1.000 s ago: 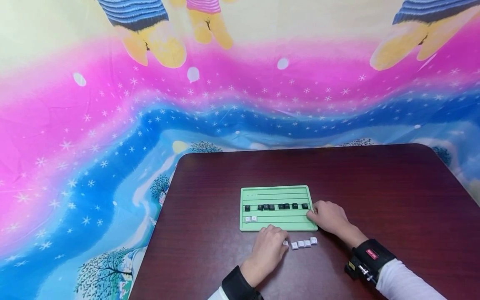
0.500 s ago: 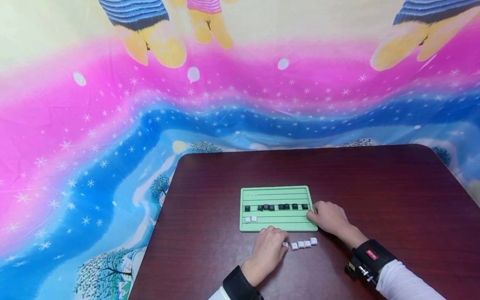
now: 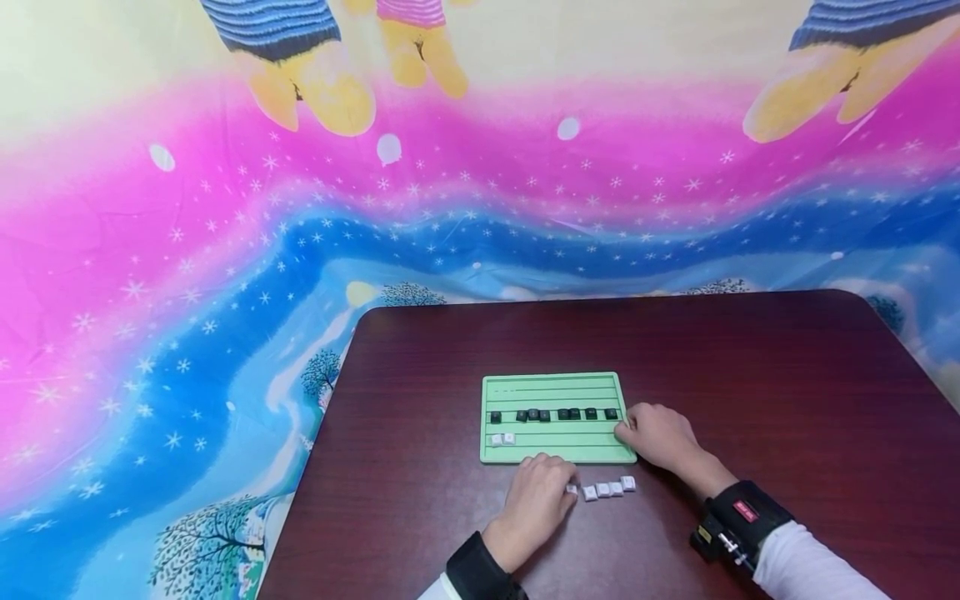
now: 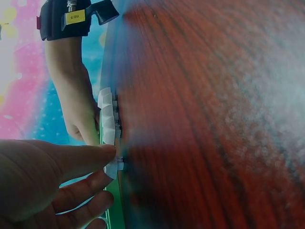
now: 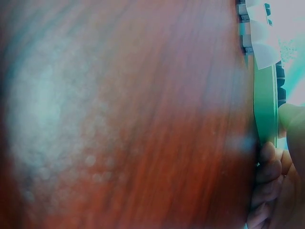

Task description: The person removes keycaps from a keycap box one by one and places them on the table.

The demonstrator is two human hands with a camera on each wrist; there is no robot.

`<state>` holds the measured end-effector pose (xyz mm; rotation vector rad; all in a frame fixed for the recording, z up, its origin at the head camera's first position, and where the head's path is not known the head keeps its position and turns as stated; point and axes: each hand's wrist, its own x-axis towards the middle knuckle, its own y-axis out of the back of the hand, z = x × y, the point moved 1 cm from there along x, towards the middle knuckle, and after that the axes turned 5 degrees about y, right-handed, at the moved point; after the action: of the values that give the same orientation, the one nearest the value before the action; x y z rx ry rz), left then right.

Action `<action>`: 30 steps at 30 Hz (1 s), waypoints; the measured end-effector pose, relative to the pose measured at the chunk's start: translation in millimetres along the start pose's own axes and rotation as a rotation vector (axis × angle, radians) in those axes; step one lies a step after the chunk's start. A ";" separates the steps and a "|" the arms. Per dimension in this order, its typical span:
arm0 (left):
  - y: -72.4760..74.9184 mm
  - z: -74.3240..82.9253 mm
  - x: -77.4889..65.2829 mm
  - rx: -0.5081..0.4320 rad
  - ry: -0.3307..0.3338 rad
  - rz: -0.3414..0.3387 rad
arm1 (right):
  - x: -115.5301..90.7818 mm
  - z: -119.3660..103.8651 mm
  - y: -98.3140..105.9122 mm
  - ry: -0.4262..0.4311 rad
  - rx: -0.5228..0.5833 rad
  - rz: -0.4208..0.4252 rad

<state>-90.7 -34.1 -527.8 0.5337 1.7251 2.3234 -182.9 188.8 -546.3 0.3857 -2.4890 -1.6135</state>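
My left hand (image 3: 528, 500) pinches a white keycap (image 4: 111, 170) between thumb and fingertips, close to the near edge of a green tray (image 3: 577, 435). In the left wrist view, the thumb (image 4: 88, 157) covers part of that keycap. To its right, several white keycaps (image 3: 603, 490) stand in a slightly crooked row on the table. My right hand (image 3: 660, 435) grips the tray's right edge, thumb on top and fingers curled at the side. Inside the tray, black keycaps (image 3: 533, 414) line a middle groove, and two white keycaps (image 3: 509, 439) sit at the left of a lower groove.
A dark red-brown table (image 3: 420, 400) with rounded far corners carries everything. Behind it hangs a colourful printed cloth (image 3: 480, 183). Both wrists wear black straps, and a camera (image 3: 705, 535) sits on the right one.
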 end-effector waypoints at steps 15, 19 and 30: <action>3.5 -5.8 1.3 -0.040 0.017 0.029 | 0.5 -0.4 0.7 0.000 0.005 -0.008; 4.8 -7.6 1.1 -0.038 0.026 0.041 | 0.2 0.1 0.1 0.002 0.005 -0.007; 9.4 -13.1 0.8 -0.047 0.047 0.101 | -0.2 1.2 -1.6 0.007 0.000 0.008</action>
<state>-96.2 -48.2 -522.0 0.5754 1.6965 2.4581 -182.8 189.3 -548.2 0.3806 -2.4823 -1.6068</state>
